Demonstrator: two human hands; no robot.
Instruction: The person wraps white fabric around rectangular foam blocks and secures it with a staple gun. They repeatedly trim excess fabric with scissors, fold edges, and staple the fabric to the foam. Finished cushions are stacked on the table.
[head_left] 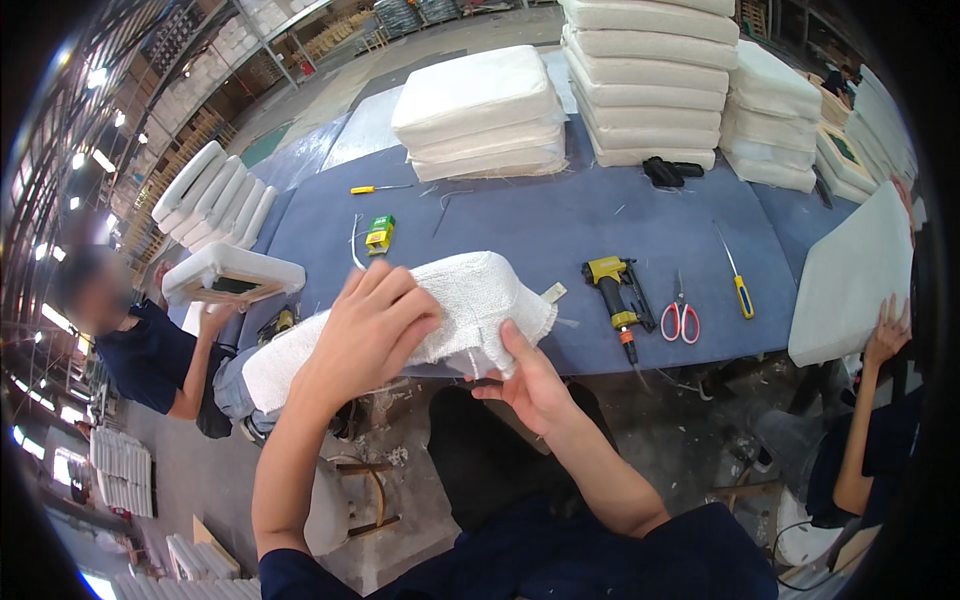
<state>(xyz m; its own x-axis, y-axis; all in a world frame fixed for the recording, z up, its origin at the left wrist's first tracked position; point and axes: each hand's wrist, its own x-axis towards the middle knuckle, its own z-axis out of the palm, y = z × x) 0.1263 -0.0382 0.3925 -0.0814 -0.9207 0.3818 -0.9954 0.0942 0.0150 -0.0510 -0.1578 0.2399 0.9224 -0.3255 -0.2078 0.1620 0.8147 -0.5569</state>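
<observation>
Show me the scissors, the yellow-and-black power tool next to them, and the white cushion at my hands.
Scissors (680, 303): head view, around the pivot.
Power tool (611, 296): head view, on the black grip.
White cushion (462, 300): head view, on the fabric cover.

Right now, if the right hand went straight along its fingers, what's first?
The white cushion: the right hand has its thumb against it, so contact looks immediate; depth at the lower fingers is unclear.
</observation>
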